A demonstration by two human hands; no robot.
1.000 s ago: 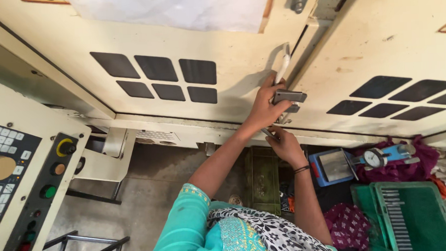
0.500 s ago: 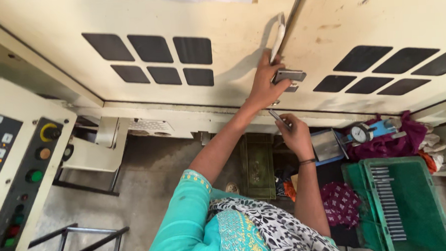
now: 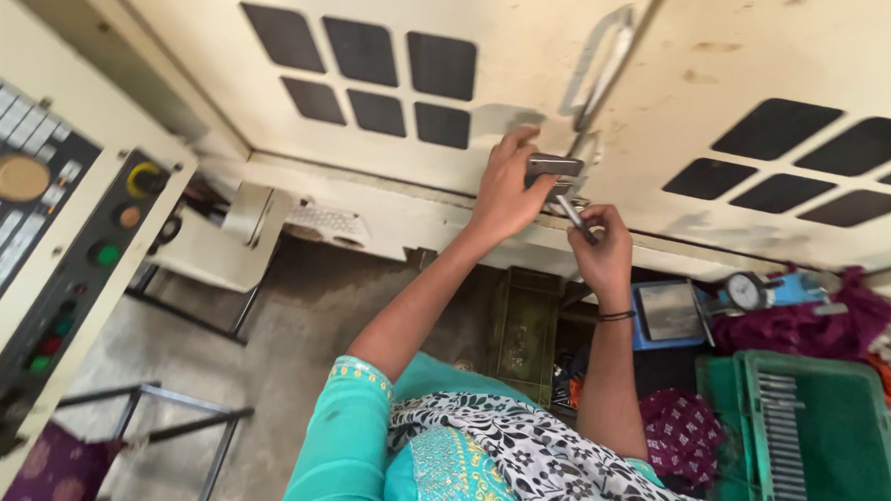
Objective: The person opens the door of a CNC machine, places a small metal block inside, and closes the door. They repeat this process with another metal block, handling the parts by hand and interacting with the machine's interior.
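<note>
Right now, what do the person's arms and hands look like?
Both forearms are bare. The left arm's teal sleeve ends above the elbow with a patterned hem. The right wrist wears a thin dark bangle. A black-and-white floral scarf drapes below. No gloves or rings visible.

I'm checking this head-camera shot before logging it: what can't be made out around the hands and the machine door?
- Head view: the left hand covers part of the dark metal block, so its grip is unclear.
- The thin tool in the right hand has its lower end hidden in the fist.
- The door handle blurs at the top.
- The control panel is cut by the left edge.
- The dial gauge face is too small.
</note>
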